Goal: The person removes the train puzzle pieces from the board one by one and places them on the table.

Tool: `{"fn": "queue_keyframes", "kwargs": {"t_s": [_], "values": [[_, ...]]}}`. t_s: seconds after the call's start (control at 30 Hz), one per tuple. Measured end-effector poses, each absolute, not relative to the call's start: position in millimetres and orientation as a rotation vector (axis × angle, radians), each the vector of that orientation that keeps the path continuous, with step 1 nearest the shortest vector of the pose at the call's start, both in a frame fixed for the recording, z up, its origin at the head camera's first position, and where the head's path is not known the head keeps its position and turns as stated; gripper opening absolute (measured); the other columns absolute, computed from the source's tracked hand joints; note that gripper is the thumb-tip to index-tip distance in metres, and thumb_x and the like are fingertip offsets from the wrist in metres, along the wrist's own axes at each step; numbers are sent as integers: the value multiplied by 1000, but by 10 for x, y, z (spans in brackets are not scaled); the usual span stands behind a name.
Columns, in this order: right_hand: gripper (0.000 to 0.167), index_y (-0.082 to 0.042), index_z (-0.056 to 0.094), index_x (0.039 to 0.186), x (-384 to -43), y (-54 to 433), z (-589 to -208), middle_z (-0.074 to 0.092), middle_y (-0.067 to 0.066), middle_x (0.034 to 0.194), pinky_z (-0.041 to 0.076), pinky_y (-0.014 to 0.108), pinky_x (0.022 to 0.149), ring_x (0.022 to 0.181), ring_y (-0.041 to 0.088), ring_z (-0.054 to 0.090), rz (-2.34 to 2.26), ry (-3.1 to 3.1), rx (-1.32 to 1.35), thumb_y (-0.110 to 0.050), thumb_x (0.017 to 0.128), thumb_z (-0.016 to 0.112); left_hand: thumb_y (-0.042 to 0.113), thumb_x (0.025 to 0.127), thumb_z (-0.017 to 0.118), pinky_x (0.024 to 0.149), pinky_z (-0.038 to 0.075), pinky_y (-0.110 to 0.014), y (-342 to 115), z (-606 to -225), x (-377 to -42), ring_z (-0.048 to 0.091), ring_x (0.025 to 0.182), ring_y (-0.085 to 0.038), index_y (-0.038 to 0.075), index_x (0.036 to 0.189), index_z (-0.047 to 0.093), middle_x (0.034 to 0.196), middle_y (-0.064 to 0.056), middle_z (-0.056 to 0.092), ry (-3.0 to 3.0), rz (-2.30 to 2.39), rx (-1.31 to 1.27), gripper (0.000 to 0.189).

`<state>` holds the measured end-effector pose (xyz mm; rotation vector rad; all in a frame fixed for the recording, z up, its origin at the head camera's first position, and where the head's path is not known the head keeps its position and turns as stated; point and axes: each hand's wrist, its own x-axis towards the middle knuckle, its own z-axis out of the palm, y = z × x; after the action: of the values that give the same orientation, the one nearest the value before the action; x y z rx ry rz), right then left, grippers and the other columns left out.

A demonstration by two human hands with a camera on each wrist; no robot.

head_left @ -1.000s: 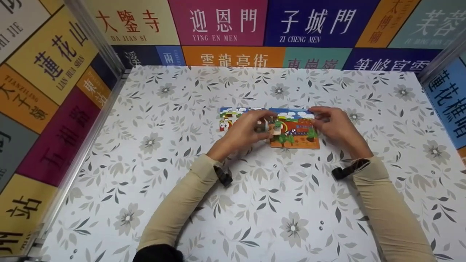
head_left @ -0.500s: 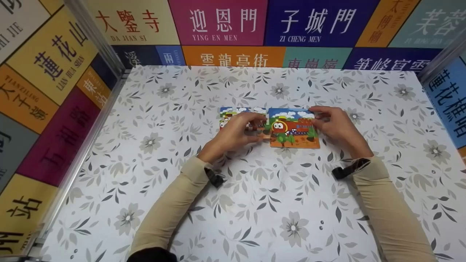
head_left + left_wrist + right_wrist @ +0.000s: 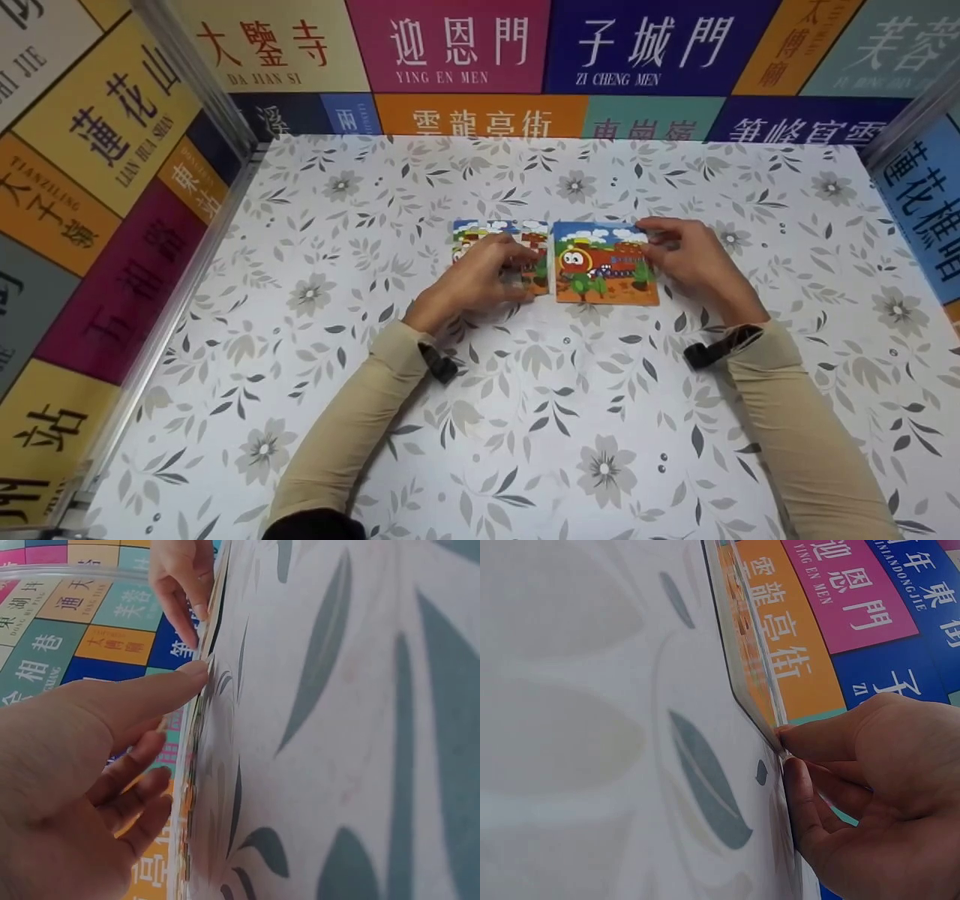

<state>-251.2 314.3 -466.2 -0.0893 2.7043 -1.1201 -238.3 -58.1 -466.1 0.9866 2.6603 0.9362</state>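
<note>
On the patterned table lies a square picture card [image 3: 600, 266] printed with a red cartoon train. My right hand [image 3: 686, 251] holds this card by its far right corner, thumb and fingertips at the edge. Just left of the card is a jigsaw puzzle [image 3: 466, 234] with the same kind of train picture, partly hidden under my left hand [image 3: 480, 274]. The left thumb and fingers pinch a puzzle piece [image 3: 538, 281] at the puzzle's near right corner. In the left wrist view the thumb [image 3: 196, 673] reaches the puzzle's thin edge; the other fingers are bent behind it.
White cloth with grey leaves and flowers covers the table [image 3: 600, 420]. Panels [image 3: 457, 45] with large Chinese characters stand along the back and both sides. A dark strap [image 3: 720, 351] sits at the right wrist.
My left hand has drawn back leftwards from the picture card with the tilted piece, which now lies flat at the puzzle's near right corner. The right hand and the card stay in place.
</note>
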Motion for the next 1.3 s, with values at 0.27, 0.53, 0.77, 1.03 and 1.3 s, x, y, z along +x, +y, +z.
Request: {"fn": "queue_keyframes", "kwargs": {"t_s": [0.27, 0.53, 0.77, 1.03, 1.3], "values": [[51, -17, 59, 157, -2508, 3143, -4656, 64, 24, 145, 49, 57, 113, 133, 42, 62, -1126, 2718, -131, -14, 107, 64, 25, 90, 91, 99, 54, -39, -595, -4682, -2399, 67, 112, -24, 8, 138, 74, 121, -9, 74, 2637, 934, 1070, 54], [52, -19, 57, 158, -2512, 3150, -4656, 63, 23, 145, 48, 55, 114, 135, 40, 60, -1140, 2688, -109, -13, 107, 64, 22, 93, 88, 99, 57, -38, -575, -4686, -2417, 72, 110, -24, 4, 132, 75, 120, -10, 77, 2581, 982, 1085, 44], [53, -21, 57, 159, -2518, 3148, -4654, 62, 21, 146, 48, 55, 113, 135, 39, 59, -1142, 2678, -92, -15, 107, 65, 19, 92, 88, 100, 57, -39, -587, -4677, -2406, 71, 110, -25, 7, 120, 82, 115, -9, 79, 2577, 988, 1099, 30], [51, -19, 59, 157, -2510, 3145, -4667, 65, 21, 143, 49, 53, 111, 132, 39, 62, -1147, 2705, -104, -12, 107, 65, 18, 93, 87, 101, 57, -38, -574, -4680, -2397, 72, 111, -25, 7, 121, 83, 116, -9, 80, 2575, 996, 1123, 30], [51, -17, 60, 156, -2504, 3143, -4673, 66, 22, 140, 49, 54, 112, 130, 39, 63, -1138, 2731, -121, -10, 105, 66, 20, 94, 87, 100, 56, -39, -538, -4684, -2394, 71, 110, -25, 6, 122, 81, 117, -10, 79, 2595, 974, 1137, 32]]}}
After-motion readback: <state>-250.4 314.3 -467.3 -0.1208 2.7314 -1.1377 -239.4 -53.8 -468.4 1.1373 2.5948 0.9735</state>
